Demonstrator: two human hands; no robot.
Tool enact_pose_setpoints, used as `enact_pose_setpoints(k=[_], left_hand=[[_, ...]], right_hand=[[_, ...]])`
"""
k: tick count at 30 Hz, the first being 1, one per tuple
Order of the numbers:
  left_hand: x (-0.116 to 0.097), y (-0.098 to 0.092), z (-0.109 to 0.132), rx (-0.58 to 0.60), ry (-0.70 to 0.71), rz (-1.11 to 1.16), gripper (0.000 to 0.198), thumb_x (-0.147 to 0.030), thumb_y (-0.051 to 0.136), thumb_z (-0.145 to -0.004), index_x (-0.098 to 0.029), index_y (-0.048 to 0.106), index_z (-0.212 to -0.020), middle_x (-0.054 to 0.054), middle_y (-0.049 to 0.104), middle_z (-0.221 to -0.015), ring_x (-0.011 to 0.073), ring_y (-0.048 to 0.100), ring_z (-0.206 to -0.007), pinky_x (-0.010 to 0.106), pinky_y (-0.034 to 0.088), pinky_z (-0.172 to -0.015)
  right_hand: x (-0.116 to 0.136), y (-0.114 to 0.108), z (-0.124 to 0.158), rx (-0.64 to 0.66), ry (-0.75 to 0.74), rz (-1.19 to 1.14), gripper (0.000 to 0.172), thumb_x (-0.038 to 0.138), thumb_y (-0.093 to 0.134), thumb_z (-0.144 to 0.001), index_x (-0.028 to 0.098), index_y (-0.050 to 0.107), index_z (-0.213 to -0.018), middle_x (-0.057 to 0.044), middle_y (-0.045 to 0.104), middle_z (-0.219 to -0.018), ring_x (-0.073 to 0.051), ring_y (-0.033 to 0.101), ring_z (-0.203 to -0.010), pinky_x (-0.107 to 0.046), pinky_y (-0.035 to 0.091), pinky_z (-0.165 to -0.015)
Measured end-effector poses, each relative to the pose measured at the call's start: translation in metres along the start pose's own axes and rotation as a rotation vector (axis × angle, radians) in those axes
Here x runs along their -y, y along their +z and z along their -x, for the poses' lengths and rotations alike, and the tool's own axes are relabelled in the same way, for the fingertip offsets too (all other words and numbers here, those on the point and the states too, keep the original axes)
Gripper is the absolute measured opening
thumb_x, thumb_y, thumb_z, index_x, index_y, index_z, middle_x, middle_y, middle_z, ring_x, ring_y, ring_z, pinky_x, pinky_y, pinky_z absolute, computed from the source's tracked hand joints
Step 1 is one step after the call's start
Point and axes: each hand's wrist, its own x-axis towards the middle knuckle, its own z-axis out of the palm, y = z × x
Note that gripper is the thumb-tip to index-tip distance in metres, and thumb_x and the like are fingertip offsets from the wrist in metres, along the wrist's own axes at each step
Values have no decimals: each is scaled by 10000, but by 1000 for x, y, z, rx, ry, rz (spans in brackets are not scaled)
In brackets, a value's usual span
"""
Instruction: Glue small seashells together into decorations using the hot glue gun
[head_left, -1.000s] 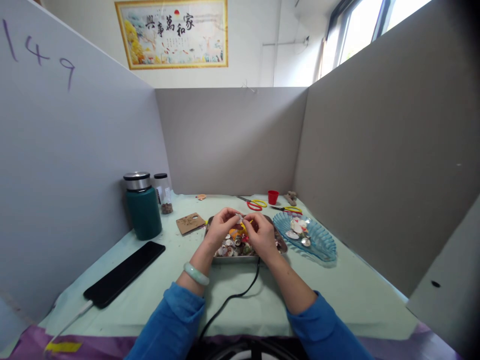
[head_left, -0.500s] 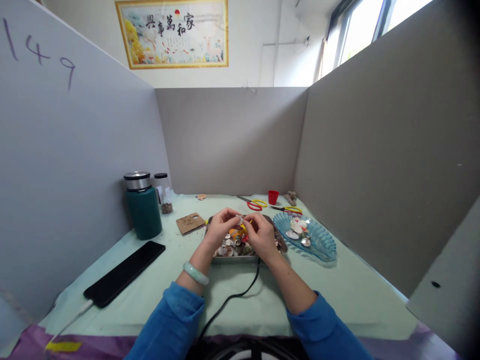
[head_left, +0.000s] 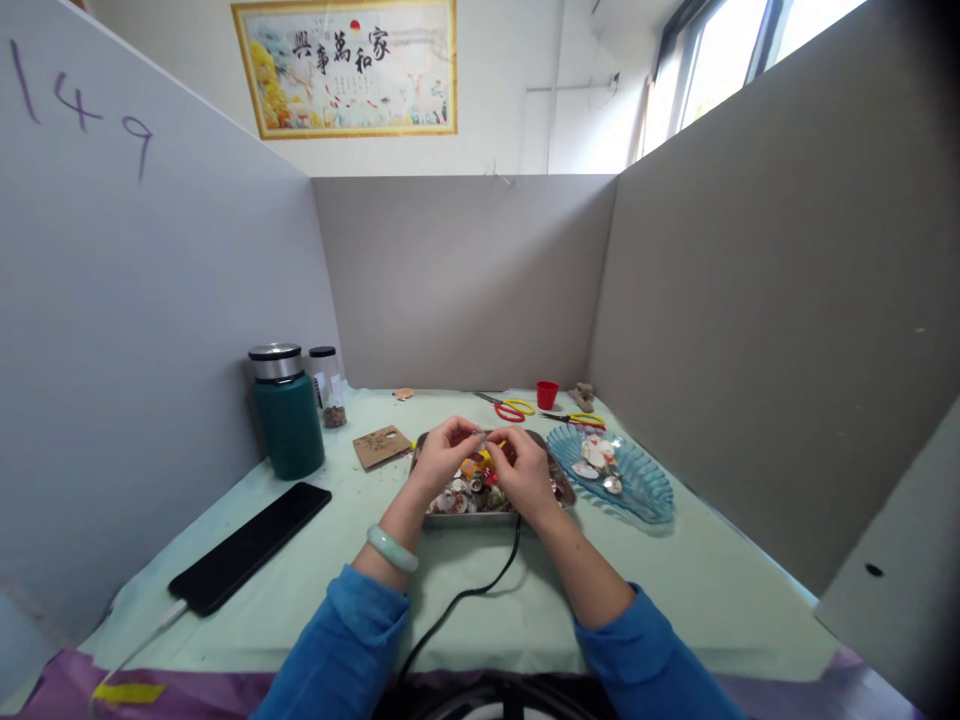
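My left hand [head_left: 441, 460] and my right hand [head_left: 525, 470] meet above a metal tray [head_left: 469, 518] filled with several small shells and coloured bits. Both pinch one tiny pale piece [head_left: 481, 436] between thumb and fingertips; it is too small to name. A pale green bangle [head_left: 391, 548] sits on my left wrist. A black cable [head_left: 465, 595] runs from under my right hand toward me. Right of the tray lies a blue shell-shaped glass dish [head_left: 637, 490] with a few shells in it.
A dark green flask [head_left: 286, 412] and a small jar [head_left: 327, 388] stand at the left. A black phone [head_left: 251, 546] lies charging near the front left. A brown card [head_left: 382, 446], two scissors [head_left: 511, 407] [head_left: 576, 418] and a red cup [head_left: 547, 394] lie further back. Partition walls enclose three sides.
My fingertips have shifted slightly around the small piece; otherwise the hands stay in the same place above the tray.
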Motion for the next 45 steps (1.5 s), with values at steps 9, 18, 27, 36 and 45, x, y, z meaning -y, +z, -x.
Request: enact_pose_setpoints(k=[9,18,27,36,45], left_hand=[[4,1,-3,22,11,-48,330,-373,748,-664,-131,663,-871,56,682,-800,156,628,-726,276,508,-691],[1,2,-1,30,-9,-79,322,-333,758,-656,-130,684,-895,69,698,-813,170,637,-742,275,499,-692],[2,1,-2,43,-8,-61,340,-320,792,-612,-125,687,-869,44,674,-728,147,616,-679,254,479,-646],[5,1,-2,61,-13,-53,380,-356,803,-599,-120,678,-869,39,669,-734,133,610,-670,246,480,-644],[6,0,-3,68,1,-60,411,-373,816,-566,-114,660,-845,15,637,-691,118,578,-631,238,459,-616]], right_hand=[[-5,1,-1,-37,8,65,88,208,510,-844,199,584,-796,-36,606,-830,-171,556,-733,-277,429,-655],[-9,3,-1,-80,5,93,88,219,520,-847,201,563,-773,-28,589,-808,-163,546,-718,-275,425,-653],[-11,4,0,-91,12,93,104,239,517,-860,201,559,-773,-29,595,-801,-165,549,-714,-273,417,-649],[-12,5,1,-94,32,100,112,235,514,-860,199,562,-766,-29,600,-787,-166,548,-706,-274,412,-648],[-13,6,0,-92,55,94,117,243,526,-851,193,568,-754,-24,606,-771,-165,552,-707,-266,410,-652]])
